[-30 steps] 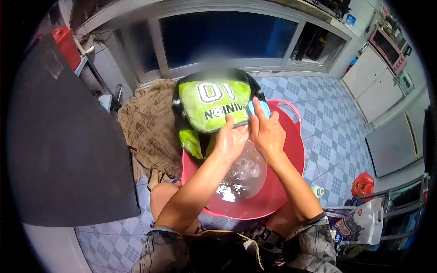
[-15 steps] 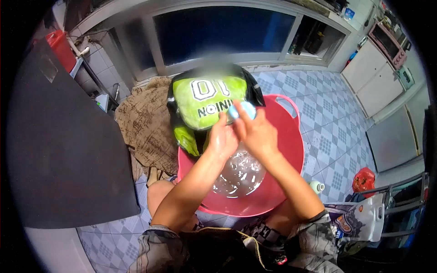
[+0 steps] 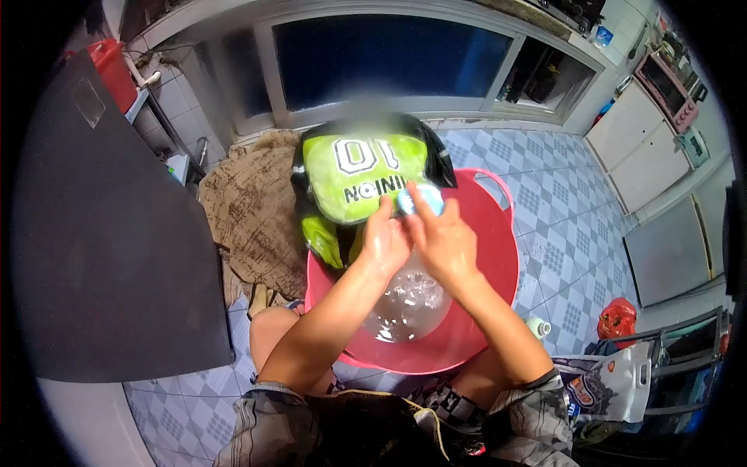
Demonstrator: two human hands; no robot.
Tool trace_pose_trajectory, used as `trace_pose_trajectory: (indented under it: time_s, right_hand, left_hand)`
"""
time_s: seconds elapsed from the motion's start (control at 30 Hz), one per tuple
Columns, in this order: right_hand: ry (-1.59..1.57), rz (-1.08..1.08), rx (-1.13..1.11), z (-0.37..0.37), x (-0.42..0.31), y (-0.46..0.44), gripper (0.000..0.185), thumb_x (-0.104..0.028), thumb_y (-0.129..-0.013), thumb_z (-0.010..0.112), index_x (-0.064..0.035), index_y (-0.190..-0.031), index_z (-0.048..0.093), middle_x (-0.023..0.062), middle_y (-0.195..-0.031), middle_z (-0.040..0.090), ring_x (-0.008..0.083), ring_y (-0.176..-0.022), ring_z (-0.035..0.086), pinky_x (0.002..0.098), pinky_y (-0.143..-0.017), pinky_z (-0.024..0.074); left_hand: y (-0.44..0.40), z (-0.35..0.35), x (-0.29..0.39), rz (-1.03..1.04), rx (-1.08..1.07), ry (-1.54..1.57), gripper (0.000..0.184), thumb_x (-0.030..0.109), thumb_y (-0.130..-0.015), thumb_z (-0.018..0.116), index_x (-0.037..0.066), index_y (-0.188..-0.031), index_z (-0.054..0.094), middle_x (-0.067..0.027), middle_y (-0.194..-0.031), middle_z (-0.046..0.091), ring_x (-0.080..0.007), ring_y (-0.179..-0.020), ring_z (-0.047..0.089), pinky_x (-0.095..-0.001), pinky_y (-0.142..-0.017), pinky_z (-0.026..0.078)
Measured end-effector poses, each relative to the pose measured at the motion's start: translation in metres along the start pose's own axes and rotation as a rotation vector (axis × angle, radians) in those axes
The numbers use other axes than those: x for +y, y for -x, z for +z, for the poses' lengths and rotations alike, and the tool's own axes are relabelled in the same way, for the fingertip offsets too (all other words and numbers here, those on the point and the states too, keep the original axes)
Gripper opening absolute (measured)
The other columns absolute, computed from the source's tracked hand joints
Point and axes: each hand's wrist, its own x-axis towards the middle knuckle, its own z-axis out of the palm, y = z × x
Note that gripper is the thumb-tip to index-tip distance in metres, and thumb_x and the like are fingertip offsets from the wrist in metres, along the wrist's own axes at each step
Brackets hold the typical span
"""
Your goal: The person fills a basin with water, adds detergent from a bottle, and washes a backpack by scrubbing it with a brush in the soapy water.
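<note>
A wet lime-green and black bag (image 3: 366, 163), possibly a backpack, leans over the far left side of a red tub (image 3: 490, 257). Its panel carries a large 10 and dark lettering. My left hand (image 3: 387, 237) grips the bag's near lower edge, thumb on top and the other fingers mostly hidden. In my right hand (image 3: 447, 237), closed around it, is a light-blue oval scrub brush (image 3: 426, 200), pressed to the bag's lower right corner; its bristles do not show. Cloudy, bubbly water (image 3: 408, 303) lies in the tub under my wrists.
A brown towel-like mat (image 3: 249, 210) lies left of the tub, beside a large dark panel (image 3: 132, 233). A pale bottle (image 3: 538, 327) stands near the tub's right side. Farther right are a red plastic bag (image 3: 617, 317), a white-grey package (image 3: 615, 381) and a dark rack (image 3: 685, 350).
Both hands keep their holds on the bag and brush. The brush has shifted very slightly against the bag's corner; the whole view has also moved a little.
</note>
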Motion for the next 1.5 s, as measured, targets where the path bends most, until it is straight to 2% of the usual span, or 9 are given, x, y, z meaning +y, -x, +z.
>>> trace_pose_trajectory:
  time_s: [0.17, 0.67, 0.8, 0.93, 1.13, 1.23, 1.3, 1.33, 1.5]
  right_hand:
    - [-0.031, 0.113, 0.028, -0.002, 0.011, -0.007, 0.043, -0.039, -0.09, 0.045, -0.0316, -0.132, 0.044, 0.0189, -0.084, 0.05, 0.0361, -0.061, 0.059, 0.046, -0.054, 0.0494]
    - [-0.128, -0.136, -0.2, 0.057, 0.057, -0.043, 0.043, -0.041, -0.091, 0.043, -0.0337, -0.133, 0.041, 0.0203, -0.089, 0.053, 0.0364, -0.07, 0.059, 0.0441, -0.06, 0.0492]
    - [-0.214, 0.024, 0.059, 0.059, 0.06, -0.074, 0.044, -0.039, -0.093, 0.039, -0.0316, -0.136, 0.037, 0.0213, -0.093, 0.052, 0.0379, -0.075, 0.059, 0.0451, -0.062, 0.0495]
    - [-0.162, -0.595, 0.003, 0.102, 0.024, -0.054, 0.043, -0.036, -0.09, 0.047, -0.031, -0.132, 0.043, 0.0184, -0.091, 0.051, 0.0362, -0.072, 0.058, 0.0435, -0.06, 0.0497]
    - [0.056, -0.27, 0.313, 0.106, 0.047, -0.12, 0.049, -0.031, -0.084, 0.056, -0.0295, -0.132, 0.044, 0.0141, -0.08, 0.048, 0.0287, -0.065, 0.051, 0.0384, -0.052, 0.0482]
    - [-0.101, -0.076, -0.122, 0.079, 0.002, -0.103, 0.044, -0.027, -0.089, 0.048, -0.0245, -0.132, 0.043, 0.0189, -0.091, 0.053, 0.0331, -0.082, 0.055, 0.0405, -0.061, 0.0504]
    - [-0.257, -0.662, -0.042, 0.126, -0.012, -0.077, 0.044, -0.039, -0.09, 0.046, -0.0312, -0.133, 0.041, 0.0204, -0.091, 0.052, 0.0358, -0.077, 0.057, 0.042, -0.065, 0.0491]
    - [-0.264, -0.693, -0.386, 0.079, -0.036, -0.074, 0.046, -0.037, -0.087, 0.052, -0.0351, -0.131, 0.042, 0.0197, -0.092, 0.053, 0.0352, -0.078, 0.058, 0.0434, -0.067, 0.0491]
    - [-0.168, -0.282, 0.104, 0.096, 0.001, -0.141, 0.038, -0.036, -0.087, 0.052, -0.0234, -0.123, 0.054, 0.0165, -0.078, 0.052, 0.0327, -0.068, 0.054, 0.0421, -0.06, 0.0473]
  left_hand:
    - [-0.003, -0.003, 0.001, 0.004, -0.123, 0.185, 0.053, 0.037, -0.098, 0.028, -0.004, -0.131, 0.032, -0.0226, -0.132, 0.04, -0.0325, -0.124, 0.039, -0.0425, -0.108, 0.029]
    - [0.036, -0.025, 0.029, 0.127, 0.369, -0.575, 0.046, 0.032, -0.098, 0.036, -0.007, -0.124, 0.041, -0.0206, -0.111, 0.057, -0.0279, -0.094, 0.062, -0.0355, -0.081, 0.052]
    - [0.027, -0.043, 0.05, 0.146, 0.475, -0.582, 0.037, 0.027, -0.098, 0.037, 0.0, -0.124, 0.041, -0.0191, -0.112, 0.056, -0.0291, -0.092, 0.062, -0.0365, -0.072, 0.054]
    - [0.013, -0.064, 0.055, 0.075, 0.508, -0.425, 0.037, 0.027, -0.099, 0.036, 0.003, -0.128, 0.037, -0.0172, -0.115, 0.055, -0.0303, -0.096, 0.06, -0.0406, -0.08, 0.053]
    - [0.012, -0.053, 0.05, 0.071, 0.449, -0.384, 0.041, 0.025, -0.099, 0.035, -0.006, -0.126, 0.035, -0.0276, -0.119, 0.049, -0.0368, -0.105, 0.055, -0.0448, -0.089, 0.05]
    - [0.006, -0.061, 0.04, 0.084, 0.44, -0.365, 0.043, 0.025, -0.099, 0.036, -0.01, -0.124, 0.035, -0.0277, -0.117, 0.05, -0.0347, -0.108, 0.054, -0.0415, -0.093, 0.048]
    - [0.002, -0.069, 0.036, 0.051, 0.444, -0.338, 0.042, 0.024, -0.099, 0.036, -0.009, -0.125, 0.035, -0.0253, -0.117, 0.051, -0.0331, -0.108, 0.054, -0.042, -0.094, 0.046]
    - [0.006, -0.068, 0.031, 0.109, 0.314, -0.293, 0.04, 0.024, -0.099, 0.035, -0.008, -0.123, 0.036, -0.0245, -0.115, 0.051, -0.0324, -0.104, 0.056, -0.0417, -0.091, 0.048]
    - [0.012, -0.072, 0.026, 0.055, 0.451, -0.362, 0.044, 0.026, -0.099, 0.033, -0.011, -0.124, 0.033, -0.0289, -0.117, 0.048, -0.0367, -0.107, 0.053, -0.044, -0.094, 0.047]
